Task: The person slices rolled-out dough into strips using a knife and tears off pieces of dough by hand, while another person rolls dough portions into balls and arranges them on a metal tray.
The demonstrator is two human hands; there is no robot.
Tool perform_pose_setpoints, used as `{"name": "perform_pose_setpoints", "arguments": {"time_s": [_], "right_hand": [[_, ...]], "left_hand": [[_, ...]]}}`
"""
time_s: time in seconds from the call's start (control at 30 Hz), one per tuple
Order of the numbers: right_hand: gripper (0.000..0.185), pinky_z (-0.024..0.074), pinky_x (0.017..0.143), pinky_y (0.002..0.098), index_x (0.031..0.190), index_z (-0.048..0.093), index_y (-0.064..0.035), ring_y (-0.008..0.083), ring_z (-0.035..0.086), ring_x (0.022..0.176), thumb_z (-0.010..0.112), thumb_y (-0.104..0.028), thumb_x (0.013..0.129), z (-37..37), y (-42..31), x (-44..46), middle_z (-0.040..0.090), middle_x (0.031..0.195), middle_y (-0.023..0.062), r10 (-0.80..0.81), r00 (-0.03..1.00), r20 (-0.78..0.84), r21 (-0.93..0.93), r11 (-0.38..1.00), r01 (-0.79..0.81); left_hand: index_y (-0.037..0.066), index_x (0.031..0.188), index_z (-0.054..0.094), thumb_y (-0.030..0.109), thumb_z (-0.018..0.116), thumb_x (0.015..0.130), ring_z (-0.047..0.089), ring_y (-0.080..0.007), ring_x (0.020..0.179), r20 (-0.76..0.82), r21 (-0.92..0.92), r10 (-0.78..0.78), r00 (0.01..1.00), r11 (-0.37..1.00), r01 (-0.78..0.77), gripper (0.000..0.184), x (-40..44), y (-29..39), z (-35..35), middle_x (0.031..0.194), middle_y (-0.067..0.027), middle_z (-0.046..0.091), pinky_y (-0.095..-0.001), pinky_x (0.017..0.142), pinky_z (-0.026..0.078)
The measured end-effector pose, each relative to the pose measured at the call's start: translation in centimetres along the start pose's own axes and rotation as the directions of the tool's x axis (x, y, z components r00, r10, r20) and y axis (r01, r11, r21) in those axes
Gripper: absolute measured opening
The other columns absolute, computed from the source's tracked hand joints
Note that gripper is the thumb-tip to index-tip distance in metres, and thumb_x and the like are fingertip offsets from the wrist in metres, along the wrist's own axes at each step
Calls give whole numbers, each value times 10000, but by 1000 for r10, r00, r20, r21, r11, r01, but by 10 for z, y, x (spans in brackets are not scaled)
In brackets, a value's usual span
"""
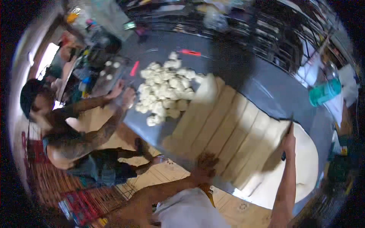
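Note:
A large sheet of pale dough (266, 131) lies across the dark table, scored into several long parallel strips. My right hand (290, 143) is closed around a knife (292, 121), whose tip points away from me over the far side of the sheet; a bit of its handle shows below the fist. To the right of the knife the dough is a rounded, uncut piece. My left hand (205, 167) is at the near edge of the strips, its fingers apart and somewhat blurred, with nothing seen in it.
A heap of small dough pieces (165, 89) sits left of the sheet, near two red strips, one of them a red bar (191, 52). A co-worker (76, 140) reaches over the table's left side. A teal container (325, 92) stands at the right.

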State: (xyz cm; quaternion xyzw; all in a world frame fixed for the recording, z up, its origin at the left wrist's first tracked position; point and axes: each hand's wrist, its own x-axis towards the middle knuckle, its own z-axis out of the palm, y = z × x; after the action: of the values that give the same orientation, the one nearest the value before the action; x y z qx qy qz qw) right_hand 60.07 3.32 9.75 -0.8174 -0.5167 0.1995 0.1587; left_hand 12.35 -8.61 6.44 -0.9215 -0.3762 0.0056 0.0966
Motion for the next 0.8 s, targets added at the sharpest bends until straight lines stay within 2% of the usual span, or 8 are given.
{"name": "perform_pose_setpoints", "arguments": {"time_s": [0.03, 0.23, 0.3, 0.4, 0.47, 0.53, 0.73, 0.8], "right_hand": [[699, 516, 694, 529, 1645, 213, -109, 461, 693, 848, 482, -82, 1001, -10, -5, -17, 719, 1097, 284, 17, 999, 51, -21, 1000, -16], [679, 517, 588, 464, 1655, 170, -53, 351, 654, 646, 405, -103, 1020, 15, -19, -209, 707, 866, 273, 28, 993, 118, 200, 978, -52], [677, 502, 562, 492, 1657, 174, -69, 363, 639, 613, 408, -88, 1022, 11, -52, -297, 703, 826, 257, 140, 976, 169, 90, 984, -156], [682, 514, 678, 508, 1657, 187, -92, 408, 679, 831, 429, -42, 1021, 40, -45, -423, 659, 1220, 340, 95, 980, 177, 15, 995, -99], [687, 516, 742, 496, 1661, 196, -119, 430, 670, 942, 425, -22, 1020, 44, -47, -481, 591, 1384, 314, -34, 997, 76, 212, 977, 17], [777, 477, 617, 478, 1658, 217, -142, 374, 596, 655, 471, 24, 942, 42, -53, -538, 683, 887, 262, 193, 961, 198, 48, 977, -206], [731, 531, 743, 494, 1656, 229, -130, 442, 683, 871, 482, -15, 981, 33, -35, -568, 694, 1136, 300, 105, 991, -79, 258, 963, -81], [723, 539, 794, 492, 1655, 232, -130, 433, 687, 939, 479, -17, 986, 16, -45, -530, 669, 1242, 306, 66, 945, -322, 222, 975, 8]], "left_hand": [[147, 1436, 581, 266, 634, 880, 427, -348, 1445, -151, -659, -345, 926, 734, 166, 572, -8, 14, 11, 1525, -101, 517, -525, 1177, 319], [118, 1394, 603, 297, 646, 842, 439, -450, 1390, -284, -615, -346, 894, 781, 107, 582, -14, 9, -11, 1481, -177, 535, -582, 1153, 316], [118, 1374, 616, 271, 652, 826, 459, -447, 1375, -320, -627, -337, 885, 776, 69, 570, -16, 9, 4, 1465, -170, 552, -580, 1139, 337], [109, 1345, 627, 275, 647, 812, 479, -449, 1353, -382, -664, -353, 854, 747, 12, 559, -25, 14, -7, 1451, -164, 564, -579, 1121, 357], [89, 1331, 629, 284, 634, 831, 453, -419, 1383, -386, -615, -387, 837, 785, 79, 537, -21, 20, -1, 1445, -178, 551, -573, 1171, 284], [85, 1330, 625, 285, 642, 820, 458, -429, 1372, -393, -592, -386, 835, 801, 92, 549, -12, 26, -7, 1435, -177, 556, -582, 1160, 299], [90, 1407, 545, 359, 648, 846, 372, -440, 1444, -349, -540, -413, 841, 822, 180, 630, -11, 49, -27, 1459, -174, 505, -610, 1177, 245], [89, 1458, 489, 379, 674, 837, 332, -451, 1471, -273, -522, -145, 951, 853, -20, 710, -17, 61, -16, 1502, -180, 465, -630, 1171, 253]]}}
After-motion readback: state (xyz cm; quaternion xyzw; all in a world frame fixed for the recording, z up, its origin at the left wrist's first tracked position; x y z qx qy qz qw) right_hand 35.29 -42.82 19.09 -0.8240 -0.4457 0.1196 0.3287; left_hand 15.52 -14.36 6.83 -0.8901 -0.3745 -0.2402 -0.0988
